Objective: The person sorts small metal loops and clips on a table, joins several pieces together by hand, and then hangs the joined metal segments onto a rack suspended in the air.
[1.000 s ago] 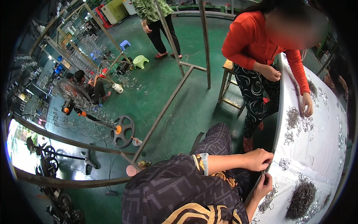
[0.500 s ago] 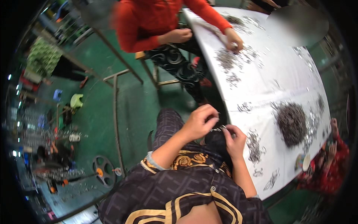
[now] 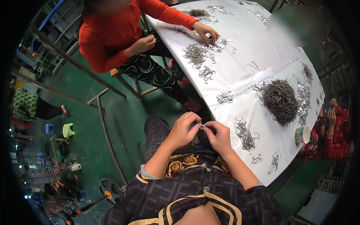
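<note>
My left hand (image 3: 185, 129) and my right hand (image 3: 219, 138) meet above my lap, close to the table's near left edge. Their fingertips are pinched together around a small shiny metal piece (image 3: 203, 126). Most of it is covered by the fingers, so its exact shape cannot be made out. On the table to the right of my right hand lies a loose row of wire hooks (image 3: 245, 135). Small flat metal clips (image 3: 225, 95) form a little group beyond my hands, near the table's edge.
A large heap of wire hooks (image 3: 280, 101) sits on the white-covered table (image 3: 240, 67), with a paper cup (image 3: 302, 134) nearby. A co-worker in a red jacket (image 3: 112, 33) reaches over more metal parts (image 3: 195, 54). Another person in red (image 3: 335, 123) is at the far right. A metal frame (image 3: 108, 138) stands left.
My hands have come together; half a second ago they were apart, with small bits at the fingertips. My view has shifted, so the table and co-worker appear further left.
</note>
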Action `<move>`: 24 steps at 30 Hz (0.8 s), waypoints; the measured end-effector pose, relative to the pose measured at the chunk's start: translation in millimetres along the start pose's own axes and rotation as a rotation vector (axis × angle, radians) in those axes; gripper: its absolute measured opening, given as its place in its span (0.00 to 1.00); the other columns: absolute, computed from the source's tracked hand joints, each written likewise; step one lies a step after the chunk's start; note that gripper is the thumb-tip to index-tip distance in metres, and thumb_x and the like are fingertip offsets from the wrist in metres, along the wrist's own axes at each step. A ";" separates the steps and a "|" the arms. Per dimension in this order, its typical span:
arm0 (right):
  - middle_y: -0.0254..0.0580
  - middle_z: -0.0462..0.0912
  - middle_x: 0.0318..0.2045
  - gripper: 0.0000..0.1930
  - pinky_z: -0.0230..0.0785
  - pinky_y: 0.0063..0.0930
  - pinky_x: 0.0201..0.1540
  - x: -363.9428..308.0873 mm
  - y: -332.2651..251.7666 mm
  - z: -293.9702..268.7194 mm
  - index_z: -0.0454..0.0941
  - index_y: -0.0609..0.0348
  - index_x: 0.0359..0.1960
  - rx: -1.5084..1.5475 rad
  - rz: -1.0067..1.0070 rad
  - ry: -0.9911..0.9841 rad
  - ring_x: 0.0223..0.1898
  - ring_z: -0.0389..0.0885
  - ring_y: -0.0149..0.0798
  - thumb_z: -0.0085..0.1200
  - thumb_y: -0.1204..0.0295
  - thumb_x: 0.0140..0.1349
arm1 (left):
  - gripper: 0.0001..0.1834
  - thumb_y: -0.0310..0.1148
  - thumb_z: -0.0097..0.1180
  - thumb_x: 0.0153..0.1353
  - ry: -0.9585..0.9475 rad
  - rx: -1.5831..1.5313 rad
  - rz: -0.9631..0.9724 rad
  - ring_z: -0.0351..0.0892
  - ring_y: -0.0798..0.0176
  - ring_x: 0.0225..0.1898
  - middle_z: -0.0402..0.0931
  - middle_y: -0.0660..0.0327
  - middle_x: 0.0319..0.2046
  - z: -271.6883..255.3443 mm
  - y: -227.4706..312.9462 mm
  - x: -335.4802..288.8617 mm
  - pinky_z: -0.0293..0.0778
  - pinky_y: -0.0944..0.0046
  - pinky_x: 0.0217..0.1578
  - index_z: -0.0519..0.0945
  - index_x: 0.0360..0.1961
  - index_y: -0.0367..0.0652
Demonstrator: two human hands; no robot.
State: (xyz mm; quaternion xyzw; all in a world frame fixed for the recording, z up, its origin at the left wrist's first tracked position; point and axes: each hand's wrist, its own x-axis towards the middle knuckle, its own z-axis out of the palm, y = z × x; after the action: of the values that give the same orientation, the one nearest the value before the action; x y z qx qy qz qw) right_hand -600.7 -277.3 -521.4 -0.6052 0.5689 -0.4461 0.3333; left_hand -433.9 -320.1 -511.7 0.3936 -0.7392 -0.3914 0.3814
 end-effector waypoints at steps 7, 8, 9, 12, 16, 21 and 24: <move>0.44 0.81 0.25 0.06 0.69 0.29 0.27 11.7 6.1 -14.0 0.81 0.62 0.28 -0.058 -0.049 0.051 0.24 0.78 0.40 0.63 0.72 0.52 | 0.03 0.23 0.52 0.58 0.029 -0.125 -0.103 0.75 0.67 0.30 0.77 0.60 0.28 6.8 -1.8 -2.6 0.70 0.68 0.35 0.75 0.34 0.36; 0.44 0.80 0.23 0.06 0.68 0.32 0.28 18.7 7.8 -18.4 0.81 0.62 0.29 -0.117 -0.074 0.141 0.23 0.76 0.42 0.61 0.73 0.53 | 0.03 0.23 0.52 0.59 0.031 -0.119 -0.112 0.75 0.67 0.30 0.77 0.61 0.28 6.1 -2.0 -2.8 0.70 0.68 0.35 0.75 0.34 0.36; 0.45 0.79 0.24 0.06 0.68 0.34 0.30 26.8 15.4 -26.4 0.81 0.63 0.31 -0.220 -0.065 0.198 0.24 0.76 0.44 0.60 0.73 0.53 | 0.03 0.23 0.51 0.59 0.055 -0.130 -0.075 0.74 0.68 0.30 0.78 0.61 0.29 7.4 -1.5 -1.3 0.70 0.69 0.34 0.74 0.34 0.36; 0.47 0.76 0.26 0.09 0.66 0.39 0.36 55.4 47.7 -47.2 0.80 0.63 0.36 -0.486 -0.116 0.329 0.31 0.74 0.48 0.59 0.75 0.52 | 0.03 0.23 0.51 0.57 0.015 -0.142 -0.110 0.77 0.61 0.32 0.77 0.58 0.29 8.7 -1.9 0.7 0.70 0.65 0.35 0.71 0.33 0.37; 0.47 0.77 0.31 0.11 0.66 0.39 0.42 82.2 62.5 -54.3 0.80 0.62 0.38 -0.590 0.010 0.297 0.38 0.75 0.50 0.60 0.74 0.52 | 0.03 0.23 0.50 0.57 0.018 -0.129 -0.102 0.75 0.64 0.31 0.77 0.59 0.29 7.9 3.1 1.2 0.70 0.66 0.35 0.71 0.33 0.37; 0.48 0.78 0.32 0.09 0.68 0.40 0.44 89.7 66.8 -56.2 0.79 0.62 0.33 -0.522 0.083 0.275 0.39 0.76 0.50 0.61 0.76 0.49 | 0.02 0.22 0.50 0.58 0.035 -0.113 -0.118 0.74 0.69 0.31 0.78 0.60 0.29 8.2 -2.3 -0.5 0.71 0.68 0.37 0.71 0.32 0.36; 0.51 0.79 0.30 0.08 0.70 0.39 0.42 85.8 61.9 -57.5 0.80 0.62 0.32 -0.418 0.104 0.297 0.36 0.78 0.53 0.61 0.77 0.49 | 0.02 0.22 0.50 0.58 0.041 -0.120 -0.116 0.73 0.66 0.30 0.77 0.60 0.28 9.5 -4.7 -1.1 0.69 0.67 0.35 0.71 0.32 0.37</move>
State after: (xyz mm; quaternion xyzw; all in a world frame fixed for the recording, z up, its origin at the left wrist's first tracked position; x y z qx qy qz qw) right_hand -681.7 -364.0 -542.2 -0.5587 0.7217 -0.3851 0.1366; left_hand -440.3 -318.3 -519.9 0.4202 -0.6825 -0.4483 0.3958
